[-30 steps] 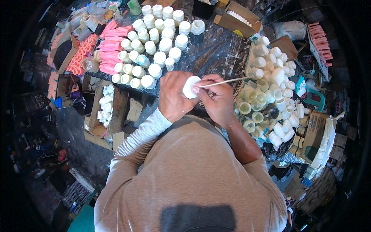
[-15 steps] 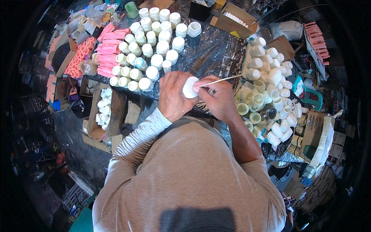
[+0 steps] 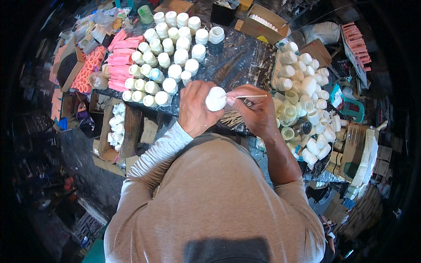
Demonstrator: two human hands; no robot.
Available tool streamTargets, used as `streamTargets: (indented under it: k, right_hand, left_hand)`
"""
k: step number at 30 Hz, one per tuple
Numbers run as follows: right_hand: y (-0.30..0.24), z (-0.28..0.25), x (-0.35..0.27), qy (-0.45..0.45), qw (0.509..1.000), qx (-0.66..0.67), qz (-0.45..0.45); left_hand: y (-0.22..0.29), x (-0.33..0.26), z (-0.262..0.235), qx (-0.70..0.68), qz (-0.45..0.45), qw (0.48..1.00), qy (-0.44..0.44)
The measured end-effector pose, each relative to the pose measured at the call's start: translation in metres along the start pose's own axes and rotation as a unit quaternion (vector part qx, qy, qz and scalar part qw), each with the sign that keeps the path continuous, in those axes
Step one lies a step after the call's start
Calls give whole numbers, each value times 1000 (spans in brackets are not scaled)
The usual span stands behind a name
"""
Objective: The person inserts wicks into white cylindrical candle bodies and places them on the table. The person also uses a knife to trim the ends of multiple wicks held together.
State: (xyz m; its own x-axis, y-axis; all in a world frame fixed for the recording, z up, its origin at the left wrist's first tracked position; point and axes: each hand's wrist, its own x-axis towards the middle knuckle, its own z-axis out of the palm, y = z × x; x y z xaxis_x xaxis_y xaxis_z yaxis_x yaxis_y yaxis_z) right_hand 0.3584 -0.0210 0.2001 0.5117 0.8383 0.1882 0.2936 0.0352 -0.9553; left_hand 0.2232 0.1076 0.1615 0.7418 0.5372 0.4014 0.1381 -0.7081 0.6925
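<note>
My left hand (image 3: 196, 105) is closed round a white cylinder (image 3: 215, 99) that looks like a candle, its round pale end turned up. From the right, my right hand (image 3: 256, 109) pinches a thin pale stick (image 3: 252, 96) between thumb and finger. Those fingertips are at the right rim of the white piece, and a thin line shows on its top from there toward the middle. Whether the stick goes into it is hidden by the fingers. Beneath my right hand lies a bundle of similar thin sticks (image 3: 232, 118) on the black-covered table (image 3: 237, 57).
Rows of white cylinders (image 3: 180, 57) stand on the table's left half, beside stacked pink pieces (image 3: 120, 63). At the right is a heap of white and translucent cups (image 3: 302, 92). An open carton (image 3: 107, 131) with white pieces sits left of me; another carton (image 3: 280, 33) is behind.
My right hand has moved slightly right and down with the stick, whose free end now reaches less far past the hand. The white piece in my left hand shows more of its top.
</note>
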Motion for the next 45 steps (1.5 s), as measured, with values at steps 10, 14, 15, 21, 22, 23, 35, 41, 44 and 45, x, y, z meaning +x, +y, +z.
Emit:
streamTargets:
  k: [10, 14, 15, 21, 22, 23, 35, 41, 44, 45]
  right_hand:
    - [27, -17, 1, 132, 978, 104, 121]
    - [12, -18, -11, 166, 985, 8, 42]
    - [7, -11, -13, 147, 989, -19, -12]
    - [-4, 10, 2, 107, 941, -292, -130]
    - [0, 9, 7, 99, 935, -317, -125]
    - [4, 9, 11, 87, 927, -339, -132]
    - [30, -9, -23, 12, 971, -234, -38]
    - [22, -38, -31, -106, 986, -120, 53]
    - [31, -53, -33, -141, 982, -104, 70]
    - [37, -57, -33, -154, 981, -93, 68]
  left_hand:
    - [-34, 19, 31, -436, -383, 814, -11]
    - [-61, 25, 41, -759, -430, 488, 11]
    - [-64, 24, 43, -758, -434, 487, 13]
    - [-52, 25, 50, -787, -384, 481, -33]
    - [-47, 25, 49, -793, -367, 486, -37]
    - [-41, 27, 50, -763, -397, 509, -15]
    - [-8, 17, 31, -665, -206, 714, 71]
    - [-12, 19, 34, -663, -206, 717, 61]
    - [-19, 19, 44, -655, -206, 725, 56]
    - [-22, 19, 50, -647, -207, 732, 59]
